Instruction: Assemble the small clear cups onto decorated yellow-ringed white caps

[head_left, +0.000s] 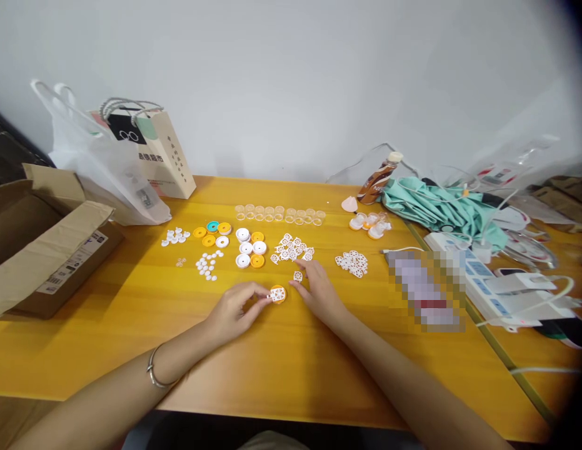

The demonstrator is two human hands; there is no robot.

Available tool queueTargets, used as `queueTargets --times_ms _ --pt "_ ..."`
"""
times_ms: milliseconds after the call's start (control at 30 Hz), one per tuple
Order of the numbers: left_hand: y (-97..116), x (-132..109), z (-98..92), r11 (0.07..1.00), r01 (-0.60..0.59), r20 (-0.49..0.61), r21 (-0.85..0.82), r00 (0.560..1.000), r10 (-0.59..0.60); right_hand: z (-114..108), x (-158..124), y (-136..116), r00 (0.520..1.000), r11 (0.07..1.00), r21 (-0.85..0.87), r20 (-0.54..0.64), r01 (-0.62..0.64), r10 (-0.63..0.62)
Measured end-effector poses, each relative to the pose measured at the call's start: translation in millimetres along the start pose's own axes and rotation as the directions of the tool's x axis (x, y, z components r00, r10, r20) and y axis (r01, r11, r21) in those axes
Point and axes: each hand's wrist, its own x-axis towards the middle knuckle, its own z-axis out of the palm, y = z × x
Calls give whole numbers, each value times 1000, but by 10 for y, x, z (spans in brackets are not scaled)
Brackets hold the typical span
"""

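My left hand [237,309] pinches a small white openwork plastic piece [276,294] between thumb and fingertips. That piece lies over a round yellow cap [280,302], whose rim shows around it. My right hand [321,299] has thumb and fingers apart, beside a single white openwork piece [297,276] on the table. Just beyond its fingertips is a loose pile of similar white pieces [291,248]. White and yellow round caps [245,248] stand in a cluster farther left of them.
Small white discs [207,265], coloured rings [209,240], clear round cups [280,215] and another white-piece pile [352,263] lie around the wooden table [272,375]. A cardboard box [60,256] and bags are left; a bottle [379,179], green cloth [441,206] and power strip [478,281] are right.
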Motion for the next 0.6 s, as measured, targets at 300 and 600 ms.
queueTargets --times_ms 300,600 --pt "-12 -10 1 1000 3 10 2 1000 -3 -48 -15 -11 998 982 178 43 -55 48" --pt "5 7 0 1000 13 6 -4 1000 -13 -65 -16 -71 994 887 461 -84 -23 69"
